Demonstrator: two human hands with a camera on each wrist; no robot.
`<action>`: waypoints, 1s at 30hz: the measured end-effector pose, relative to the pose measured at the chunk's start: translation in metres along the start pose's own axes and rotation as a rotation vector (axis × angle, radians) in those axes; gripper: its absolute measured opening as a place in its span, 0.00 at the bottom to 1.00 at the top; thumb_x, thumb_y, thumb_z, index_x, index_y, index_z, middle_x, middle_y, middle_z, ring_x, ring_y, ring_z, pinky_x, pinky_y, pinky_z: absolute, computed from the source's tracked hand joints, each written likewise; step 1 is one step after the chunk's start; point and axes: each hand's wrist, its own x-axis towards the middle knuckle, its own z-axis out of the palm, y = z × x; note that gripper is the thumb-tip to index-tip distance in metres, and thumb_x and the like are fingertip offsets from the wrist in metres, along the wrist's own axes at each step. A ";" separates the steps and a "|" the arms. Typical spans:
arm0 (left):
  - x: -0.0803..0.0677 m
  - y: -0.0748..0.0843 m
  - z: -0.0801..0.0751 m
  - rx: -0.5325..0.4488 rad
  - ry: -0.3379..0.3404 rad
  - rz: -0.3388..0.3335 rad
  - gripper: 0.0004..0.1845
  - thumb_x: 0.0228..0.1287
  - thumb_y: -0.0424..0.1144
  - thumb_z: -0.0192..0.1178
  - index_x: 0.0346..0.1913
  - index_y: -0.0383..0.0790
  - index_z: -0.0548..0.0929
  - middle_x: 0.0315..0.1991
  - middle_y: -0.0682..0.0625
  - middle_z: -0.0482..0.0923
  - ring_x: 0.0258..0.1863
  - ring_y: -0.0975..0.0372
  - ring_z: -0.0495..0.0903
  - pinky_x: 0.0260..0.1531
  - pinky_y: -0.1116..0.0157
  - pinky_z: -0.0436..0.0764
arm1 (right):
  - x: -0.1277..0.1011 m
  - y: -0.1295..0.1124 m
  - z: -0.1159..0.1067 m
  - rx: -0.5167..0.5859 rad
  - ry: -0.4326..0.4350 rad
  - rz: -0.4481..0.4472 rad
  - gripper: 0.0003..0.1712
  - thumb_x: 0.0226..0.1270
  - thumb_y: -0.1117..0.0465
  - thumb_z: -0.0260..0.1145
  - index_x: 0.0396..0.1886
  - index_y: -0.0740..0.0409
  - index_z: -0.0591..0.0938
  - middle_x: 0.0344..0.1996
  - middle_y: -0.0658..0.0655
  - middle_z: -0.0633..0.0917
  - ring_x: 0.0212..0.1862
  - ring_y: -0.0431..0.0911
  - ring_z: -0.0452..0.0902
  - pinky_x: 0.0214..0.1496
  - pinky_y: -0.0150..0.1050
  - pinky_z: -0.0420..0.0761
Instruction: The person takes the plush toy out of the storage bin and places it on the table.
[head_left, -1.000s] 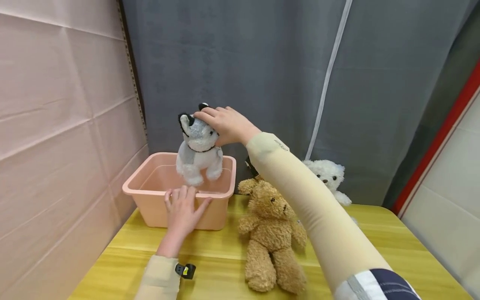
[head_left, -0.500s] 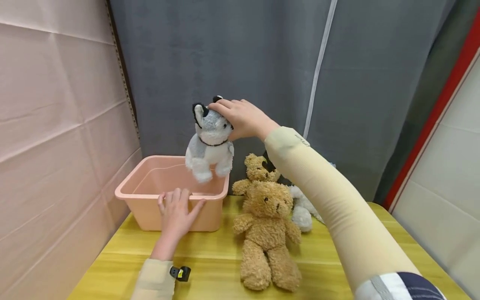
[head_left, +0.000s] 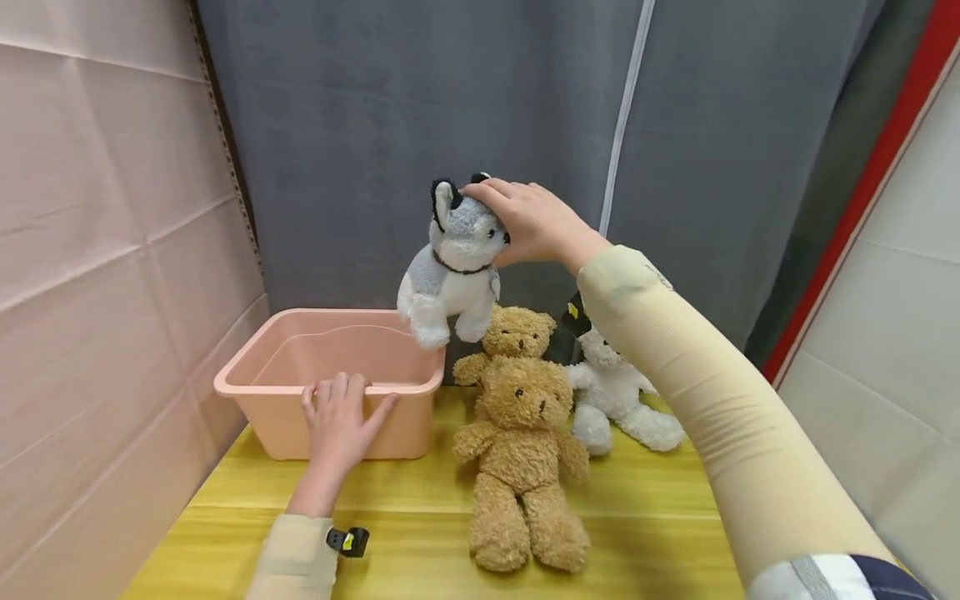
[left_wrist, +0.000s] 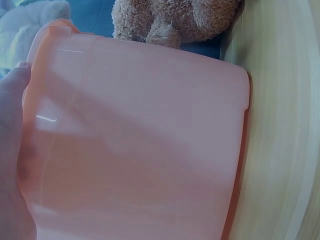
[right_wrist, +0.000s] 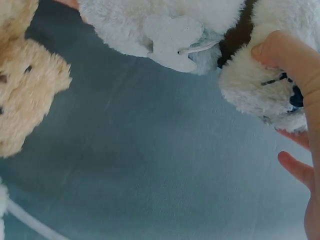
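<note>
My right hand [head_left: 542, 220] grips a grey and white plush husky [head_left: 450, 287] by the head, holding it in the air by the right end of a pink plastic bin [head_left: 401, 425]. In the right wrist view the thumb [right_wrist: 282, 52] presses into the husky's white fur [right_wrist: 245, 92], and a pale tag [right_wrist: 172, 42] shows on its body. My left hand [head_left: 341, 429] holds the bin's front rim, its fingers over the edge and the thumb outside. The left wrist view has that hand [left_wrist: 12, 135] on the rim and the bin's outer wall [left_wrist: 135, 135].
Right of the bin a brown teddy bear [head_left: 521, 454] leans back against a second brown bear [head_left: 517, 329]. Beside them sits a white plush bear [head_left: 611, 387], partly behind my right forearm. A grey curtain [head_left: 420, 100] hangs behind the wooden table [head_left: 405, 533].
My right hand has raised the husky up and rightward, out from over the bin toward the bears. The left hand stays on the rim. The view has shifted slightly.
</note>
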 end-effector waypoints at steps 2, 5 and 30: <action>0.000 -0.001 -0.001 0.000 -0.006 -0.004 0.24 0.58 0.58 0.63 0.38 0.41 0.69 0.34 0.47 0.63 0.43 0.46 0.62 0.56 0.42 0.48 | -0.005 0.004 -0.002 -0.001 -0.002 0.010 0.58 0.42 0.51 0.81 0.73 0.53 0.61 0.68 0.57 0.67 0.66 0.55 0.65 0.62 0.55 0.65; -0.001 -0.004 -0.002 -0.003 -0.007 -0.010 0.24 0.58 0.57 0.64 0.38 0.41 0.69 0.35 0.47 0.63 0.42 0.46 0.62 0.56 0.42 0.48 | -0.011 0.009 -0.004 -0.003 0.001 0.019 0.58 0.41 0.51 0.81 0.73 0.53 0.61 0.68 0.58 0.67 0.66 0.56 0.65 0.62 0.55 0.65; 0.001 -0.012 -0.001 -0.002 0.003 -0.002 0.24 0.57 0.57 0.65 0.40 0.39 0.71 0.34 0.46 0.63 0.43 0.45 0.63 0.56 0.42 0.48 | -0.071 0.051 -0.043 -0.066 -0.010 0.175 0.57 0.43 0.56 0.78 0.73 0.55 0.59 0.67 0.64 0.67 0.60 0.62 0.68 0.61 0.60 0.63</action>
